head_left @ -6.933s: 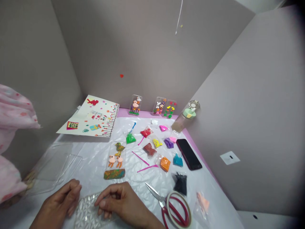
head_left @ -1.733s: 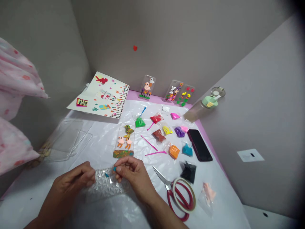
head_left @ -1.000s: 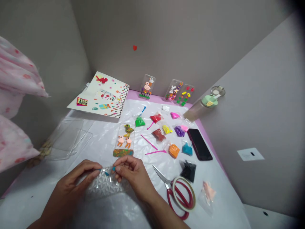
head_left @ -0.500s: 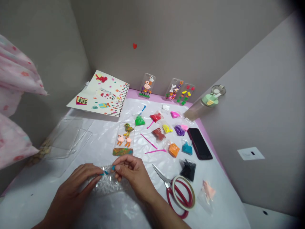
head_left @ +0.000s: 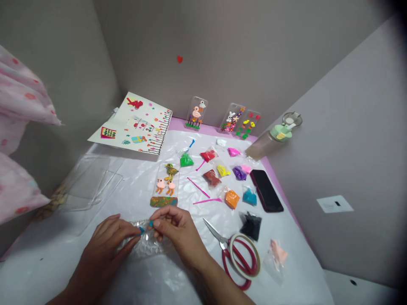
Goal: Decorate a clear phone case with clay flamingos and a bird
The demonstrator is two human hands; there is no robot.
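A clear phone case with a faceted, textured back (head_left: 148, 245) lies mostly under my hands at the bottom middle of the view. My left hand (head_left: 108, 245) grips its left end, and my right hand (head_left: 178, 235) pinches its upper edge. Small bits of blue clay (head_left: 146, 226) sit on the case, right between my fingertips. Just beyond my right hand lies a finished clear case (head_left: 164, 186) with a clay bird and pink chicks on it. My fingers hide much of the textured case.
Several bagged clay colours (head_left: 222, 178), pink clay tools (head_left: 199, 188), red-handled scissors (head_left: 224, 254), a tape roll (head_left: 244, 255) and a black phone (head_left: 266, 190) lie on the white plastic sheet (head_left: 57, 250). A water bottle (head_left: 270, 137) and decorated cases (head_left: 196, 113) stand behind them.
My left hand has moved right and closed further over the case, bringing its fingertips next to the blue bits. The case sits slightly lower between my hands.
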